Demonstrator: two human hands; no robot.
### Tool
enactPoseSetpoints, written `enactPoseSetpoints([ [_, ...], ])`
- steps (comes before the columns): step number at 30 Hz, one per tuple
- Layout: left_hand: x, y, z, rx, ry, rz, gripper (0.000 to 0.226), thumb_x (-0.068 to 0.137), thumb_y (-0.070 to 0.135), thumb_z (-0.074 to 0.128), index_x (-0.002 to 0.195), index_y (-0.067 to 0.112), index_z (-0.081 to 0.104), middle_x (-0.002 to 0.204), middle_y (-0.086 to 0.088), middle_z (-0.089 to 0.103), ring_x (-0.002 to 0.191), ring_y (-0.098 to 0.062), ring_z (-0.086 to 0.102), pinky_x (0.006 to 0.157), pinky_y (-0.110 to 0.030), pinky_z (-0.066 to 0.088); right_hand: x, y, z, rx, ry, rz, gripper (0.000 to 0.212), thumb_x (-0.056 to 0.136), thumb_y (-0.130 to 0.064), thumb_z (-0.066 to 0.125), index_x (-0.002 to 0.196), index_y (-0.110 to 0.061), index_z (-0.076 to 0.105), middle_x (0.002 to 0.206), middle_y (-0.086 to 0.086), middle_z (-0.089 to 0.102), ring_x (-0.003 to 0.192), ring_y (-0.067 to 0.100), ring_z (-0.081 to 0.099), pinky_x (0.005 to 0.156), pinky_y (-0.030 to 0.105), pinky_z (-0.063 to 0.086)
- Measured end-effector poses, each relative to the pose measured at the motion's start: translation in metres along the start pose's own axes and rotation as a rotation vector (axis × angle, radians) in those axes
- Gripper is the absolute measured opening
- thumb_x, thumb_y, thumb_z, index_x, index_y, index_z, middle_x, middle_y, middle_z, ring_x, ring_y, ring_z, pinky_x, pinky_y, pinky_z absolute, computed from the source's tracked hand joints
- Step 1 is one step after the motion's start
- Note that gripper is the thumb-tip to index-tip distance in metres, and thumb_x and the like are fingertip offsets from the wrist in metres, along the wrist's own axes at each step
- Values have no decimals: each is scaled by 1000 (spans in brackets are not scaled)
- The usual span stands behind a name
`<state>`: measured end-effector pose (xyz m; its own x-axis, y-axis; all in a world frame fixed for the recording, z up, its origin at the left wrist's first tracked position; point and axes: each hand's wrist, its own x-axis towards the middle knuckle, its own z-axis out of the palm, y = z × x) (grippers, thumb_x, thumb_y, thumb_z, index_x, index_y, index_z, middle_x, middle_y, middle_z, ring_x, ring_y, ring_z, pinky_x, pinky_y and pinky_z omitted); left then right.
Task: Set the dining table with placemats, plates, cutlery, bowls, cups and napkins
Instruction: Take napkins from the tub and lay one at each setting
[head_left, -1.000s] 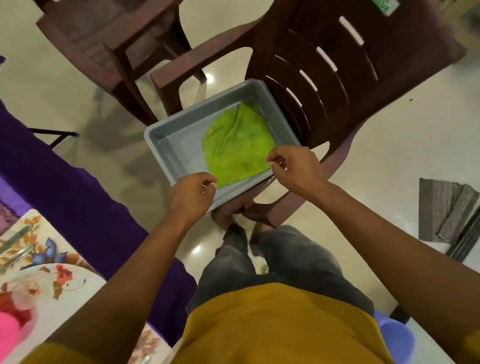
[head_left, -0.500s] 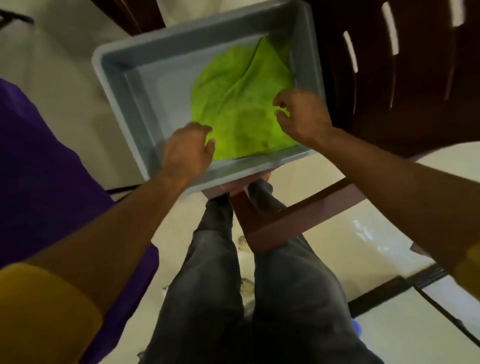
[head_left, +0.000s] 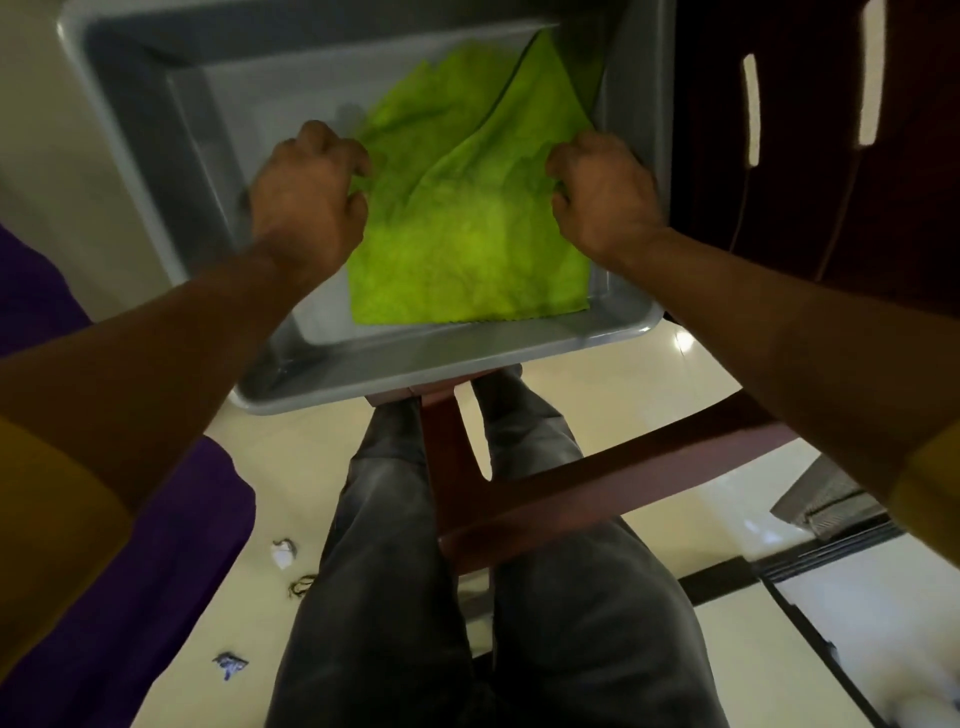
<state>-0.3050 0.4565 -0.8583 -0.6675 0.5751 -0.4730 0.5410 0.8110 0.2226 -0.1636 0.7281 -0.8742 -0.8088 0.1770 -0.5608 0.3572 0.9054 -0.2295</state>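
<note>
Both hands, at the tub rim a second ago, now reach inside: left hand (head_left: 306, 192) and right hand (head_left: 597, 192) each pinch an edge of the green napkin (head_left: 467, 244) between them in the grey tub (head_left: 441, 364), lift-out likely next.

The person wears a short-sleeved top in mustard yellow. One sleeve hem (head_left: 62, 499) shows at the 8 o'clock edge of the head view; the other sleeve hem (head_left: 930, 483) shows at the 4 o'clock edge. Both forearms are bare below the sleeves. The left hand (head_left: 306, 202) and right hand (head_left: 602, 192) carry no gloves. The trousers (head_left: 395, 597) are dark grey, faded denim-like fabric, at 6 o'clock.
</note>
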Motion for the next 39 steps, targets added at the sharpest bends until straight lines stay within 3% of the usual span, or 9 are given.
enactPoseSetpoints([
  [11,3,1,6,0,44,-1,26,94,28,60,115,18,70,123,-16,58,104,-46,60,80,-50,51,8,9,14,16,69,2,26,94,-19,59,118,-8,61,124,17,55,118,39,53,83,47,54],
  [16,-3,5,7,-60,103,-23,35,89,33,57,121,19,58,122,-14,61,99,-43,62,80,-50,52,7,9,15,30,78,1,25,91,-22,61,113,-10,62,122,16,55,116,38,54,81,46,55],
  [26,-14,6,17,-30,111,-12,27,90,30,62,114,21,72,134,-9,56,116,-40,57,86,-51,52,3,15,26,13,91,-30,25,92,-16,58,114,-6,65,125,19,54,119,40,51,82,48,55],
  [33,-10,5,19,-27,125,-40,20,93,30,64,108,21,75,132,-8,56,116,-38,56,84,-49,52,7,19,35,53,114,0,22,96,-18,55,108,-7,70,126,15,55,122,33,50,78,32,39],
  [39,-25,6,6,-48,132,-61,18,93,27,64,106,20,74,130,-8,57,117,-38,56,85,-49,52,-14,13,15,-15,159,-51,23,90,-24,54,97,-10,72,114,14,61,114,38,54,80,44,53],
])
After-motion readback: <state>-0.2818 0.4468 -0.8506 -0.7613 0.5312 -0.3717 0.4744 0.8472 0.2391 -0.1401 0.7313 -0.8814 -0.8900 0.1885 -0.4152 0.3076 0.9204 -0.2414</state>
